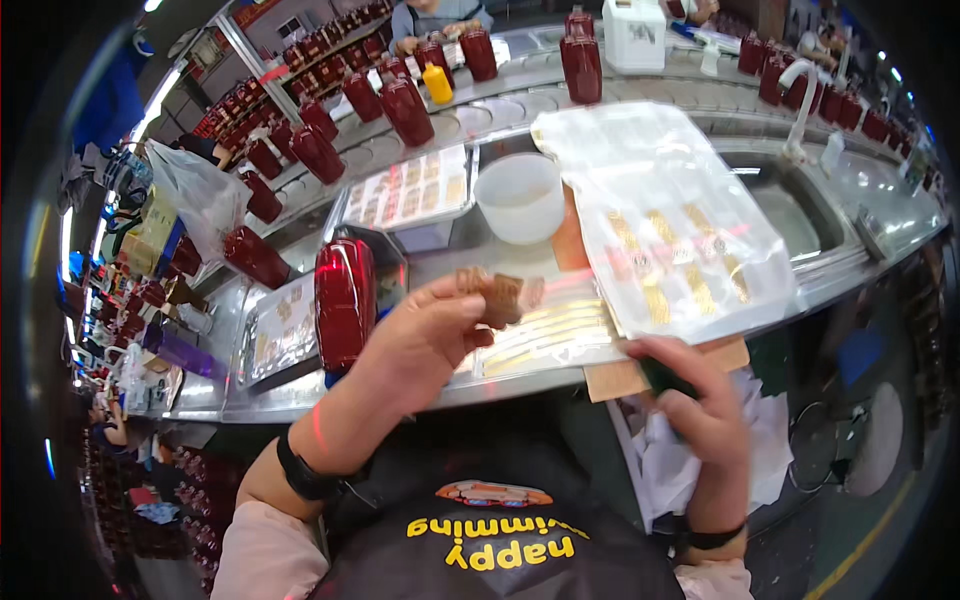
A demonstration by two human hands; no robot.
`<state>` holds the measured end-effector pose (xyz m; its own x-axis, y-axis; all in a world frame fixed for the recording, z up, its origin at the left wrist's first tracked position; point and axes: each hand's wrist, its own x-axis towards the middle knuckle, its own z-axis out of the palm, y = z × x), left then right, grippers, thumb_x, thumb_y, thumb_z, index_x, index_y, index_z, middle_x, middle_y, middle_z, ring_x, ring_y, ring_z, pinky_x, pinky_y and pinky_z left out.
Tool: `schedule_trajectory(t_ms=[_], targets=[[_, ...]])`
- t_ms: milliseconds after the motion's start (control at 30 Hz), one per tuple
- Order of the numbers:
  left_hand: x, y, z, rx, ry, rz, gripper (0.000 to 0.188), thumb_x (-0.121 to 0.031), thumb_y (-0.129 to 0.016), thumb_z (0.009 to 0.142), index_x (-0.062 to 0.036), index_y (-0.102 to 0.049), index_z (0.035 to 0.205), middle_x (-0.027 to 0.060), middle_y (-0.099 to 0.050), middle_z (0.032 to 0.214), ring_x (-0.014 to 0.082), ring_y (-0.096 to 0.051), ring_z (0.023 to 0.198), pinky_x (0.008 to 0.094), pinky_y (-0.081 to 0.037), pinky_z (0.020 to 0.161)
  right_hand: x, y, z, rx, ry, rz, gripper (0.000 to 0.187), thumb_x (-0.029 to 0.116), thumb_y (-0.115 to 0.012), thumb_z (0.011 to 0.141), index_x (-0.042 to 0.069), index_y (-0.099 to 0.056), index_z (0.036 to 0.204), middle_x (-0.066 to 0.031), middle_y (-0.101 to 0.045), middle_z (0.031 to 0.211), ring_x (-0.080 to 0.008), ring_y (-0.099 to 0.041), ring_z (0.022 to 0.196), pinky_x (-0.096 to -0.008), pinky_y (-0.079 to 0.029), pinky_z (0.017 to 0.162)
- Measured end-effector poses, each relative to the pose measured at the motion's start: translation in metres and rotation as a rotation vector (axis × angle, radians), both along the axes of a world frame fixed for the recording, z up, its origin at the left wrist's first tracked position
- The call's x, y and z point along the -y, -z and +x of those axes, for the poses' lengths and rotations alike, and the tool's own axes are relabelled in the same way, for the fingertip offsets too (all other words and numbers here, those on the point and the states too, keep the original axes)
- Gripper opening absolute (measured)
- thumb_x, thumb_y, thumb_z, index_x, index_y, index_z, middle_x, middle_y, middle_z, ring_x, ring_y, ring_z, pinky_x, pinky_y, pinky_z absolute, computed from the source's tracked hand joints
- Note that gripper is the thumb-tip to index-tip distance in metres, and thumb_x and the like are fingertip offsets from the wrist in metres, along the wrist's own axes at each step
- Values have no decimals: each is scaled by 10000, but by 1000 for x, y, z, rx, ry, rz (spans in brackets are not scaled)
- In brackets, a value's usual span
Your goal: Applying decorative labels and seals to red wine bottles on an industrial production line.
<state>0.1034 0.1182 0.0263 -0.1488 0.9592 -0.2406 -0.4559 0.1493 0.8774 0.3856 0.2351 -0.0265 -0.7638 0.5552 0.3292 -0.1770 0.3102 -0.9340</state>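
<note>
My left hand (pixel 430 325) is closed, pinching a small brown, see-through decal-like piece (pixel 507 298) above the steel counter. Below that piece lie several gold strips (pixel 555 335) on the counter. My right hand (pixel 702 395) has its index finger and thumb apart, with the fingertip at the near edge of a white sheet (pixel 600 130). Gold patterned strips (pixel 652 262) show on this sheet. A glossy dark-red bottle (pixel 343 305) stands just left of my left hand. Beyond my hands sits a translucent white tub (pixel 520 205).
Left of the tub, a sheet of small brown-gold decals (pixel 412 188) rests on a metal container. Another tray (pixel 285 335) lies farther left. A sink (pixel 790 205) with a tap (pixel 800 90) is at right. Several red bottles (pixel 405 110) line the far conveyor, where another person (pixel 435 15) works.
</note>
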Motion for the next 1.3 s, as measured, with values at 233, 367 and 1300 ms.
schedule_trajectory(t_ms=[233,367,1300], targets=[[19,-3,-20,-108,76,204,305,-132,-536,914,-6,-606,1182,78,-651,1107,139,-579,1010,300,-424,922,40,-22,-146,-203,-18,-715,178,172,-644,916,33,-616,1024,-44,-597,1092,-54,-524,757,-206,-436,704],[28,-3,-38,-156,48,146,341,-123,-539,898,30,-595,1198,88,-652,1059,148,-587,1000,291,-425,926,14,-32,-157,-127,53,-517,149,184,-618,939,41,-602,899,-56,-607,1094,-56,-512,732,-213,-438,677],[133,95,-151,-1373,-300,239,1198,-476,-790,705,84,-66,1478,147,-521,1334,327,-531,1178,567,-202,1090,-58,-110,-241,534,111,918,161,94,-650,847,13,-522,793,-133,-558,1084,-267,-552,908,-327,-444,749]])
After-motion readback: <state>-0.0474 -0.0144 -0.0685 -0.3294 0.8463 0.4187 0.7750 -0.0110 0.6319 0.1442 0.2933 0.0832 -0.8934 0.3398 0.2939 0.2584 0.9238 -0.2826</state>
